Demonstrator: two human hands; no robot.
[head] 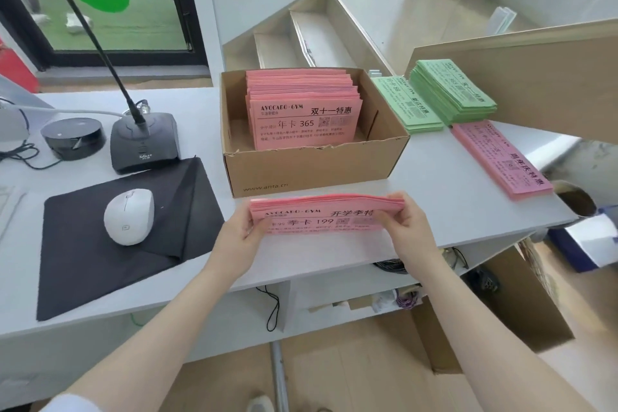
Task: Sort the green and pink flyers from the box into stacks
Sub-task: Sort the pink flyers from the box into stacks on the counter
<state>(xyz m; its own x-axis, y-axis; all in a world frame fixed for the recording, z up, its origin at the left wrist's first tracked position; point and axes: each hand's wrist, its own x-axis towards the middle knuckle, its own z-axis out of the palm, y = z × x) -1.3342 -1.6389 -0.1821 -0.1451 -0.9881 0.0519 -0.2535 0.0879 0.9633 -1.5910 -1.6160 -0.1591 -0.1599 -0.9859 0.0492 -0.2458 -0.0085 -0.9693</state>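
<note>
A bundle of pink flyers (321,215) stands on its long edge on the white desk, just in front of the cardboard box (314,167). My left hand (239,232) grips its left end and my right hand (406,227) grips its right end. Inside the box lean several more pink flyers (302,110). To the right of the box lie two green flyer stacks (406,104) (454,90), side by side. A pink flyer stack (501,157) lies flat in front of them, near the desk's right edge.
A white mouse (128,216) rests on a black mat (113,241) to the left. Behind it stand a desk microphone base (143,142) and a round black speaker (72,135). A cardboard sheet (535,73) rises at the right. The desk's front edge runs just below my hands.
</note>
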